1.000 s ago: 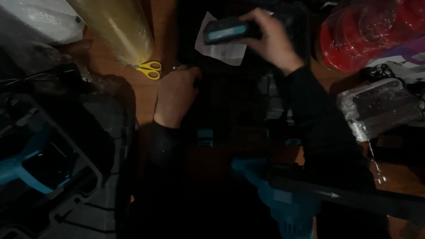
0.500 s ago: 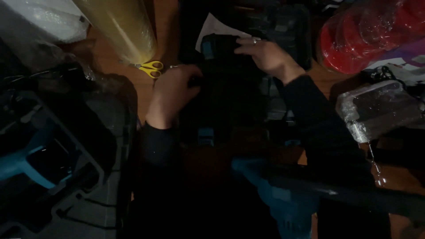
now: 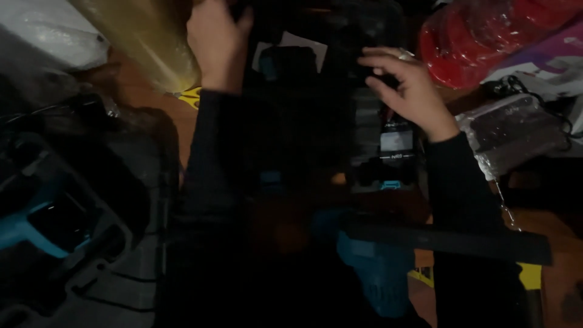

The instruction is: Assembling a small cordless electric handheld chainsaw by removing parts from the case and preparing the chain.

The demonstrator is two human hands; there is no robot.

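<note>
- A dim, crowded workshop or tool-packing bench, with a brown wooden tabletop (image 3: 152, 109) showing between the clutter.
- A grey moulded plastic tool case (image 3: 103, 267) with a teal power tool (image 3: 24, 228) lies at the left.
- A yellowish roll of clear wrapping film (image 3: 143, 36), yellow-handled scissors (image 3: 191, 97) and red plastic-wrapped bundles (image 3: 492, 36) lie about.

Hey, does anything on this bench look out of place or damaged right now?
Nothing looks damaged or spilled. The only oddity: yellow scissors lie half buried under a yellowish plastic roll, beside the left hand.
</note>
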